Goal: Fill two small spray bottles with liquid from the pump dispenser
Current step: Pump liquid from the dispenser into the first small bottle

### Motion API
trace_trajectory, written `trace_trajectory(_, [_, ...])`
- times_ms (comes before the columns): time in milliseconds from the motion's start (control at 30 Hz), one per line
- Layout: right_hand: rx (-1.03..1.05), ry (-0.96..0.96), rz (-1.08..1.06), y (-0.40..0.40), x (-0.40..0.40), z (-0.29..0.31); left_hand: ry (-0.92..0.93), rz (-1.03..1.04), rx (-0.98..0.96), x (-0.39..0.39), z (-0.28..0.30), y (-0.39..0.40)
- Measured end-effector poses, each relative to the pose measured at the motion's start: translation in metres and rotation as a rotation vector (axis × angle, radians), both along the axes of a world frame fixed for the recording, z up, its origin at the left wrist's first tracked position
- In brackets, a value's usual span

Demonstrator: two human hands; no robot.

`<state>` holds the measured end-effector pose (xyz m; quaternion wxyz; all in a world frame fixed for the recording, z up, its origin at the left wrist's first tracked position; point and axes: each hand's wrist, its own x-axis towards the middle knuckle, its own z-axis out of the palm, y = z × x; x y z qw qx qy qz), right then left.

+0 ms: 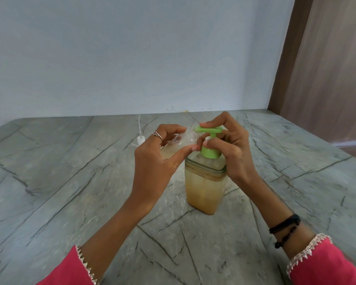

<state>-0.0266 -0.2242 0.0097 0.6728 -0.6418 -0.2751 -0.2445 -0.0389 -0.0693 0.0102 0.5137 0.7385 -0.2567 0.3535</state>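
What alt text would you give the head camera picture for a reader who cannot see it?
A person's right hand presses the green pump of a dispenser of amber liquid, while the left hand holds a small clear bottle tilted at its spout. The dispenser stands on a grey marble counter, with a small white spray cap behind.

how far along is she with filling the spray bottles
Underway, not finished. In hand: the left hand holds a small clear bottle tilted at the green pump, with a little yellowish liquid already inside. The right hand grips the pump head of the dispenser, which is mostly full. A white spray cap lies on the counter behind. Left: topping up, capping, and a second bottle, not in view.
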Motion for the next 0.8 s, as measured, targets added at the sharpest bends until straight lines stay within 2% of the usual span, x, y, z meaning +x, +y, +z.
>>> trace_trajectory(333, [-0.053,-0.056,-0.031,0.002,-0.002,-0.004,-0.001,0.008,0.008,0.002,0.000,0.001])
trace_trajectory(400, [-0.148,-0.078,-0.067,-0.002,-0.004,-0.008,0.009,0.004,-0.001,0.001,0.001,0.001])
trace_trajectory(500, [-0.420,-0.111,-0.146,-0.008,-0.008,-0.008,0.019,-0.006,-0.020,-0.001,0.002,0.000])
trace_trajectory(633, [-0.646,-0.049,-0.175,-0.012,-0.014,0.002,0.027,-0.005,-0.027,-0.001,0.003,0.001])
trace_trajectory(800, [-0.785,-0.026,-0.179,-0.014,-0.017,0.007,0.022,0.007,-0.022,0.001,0.003,0.002])
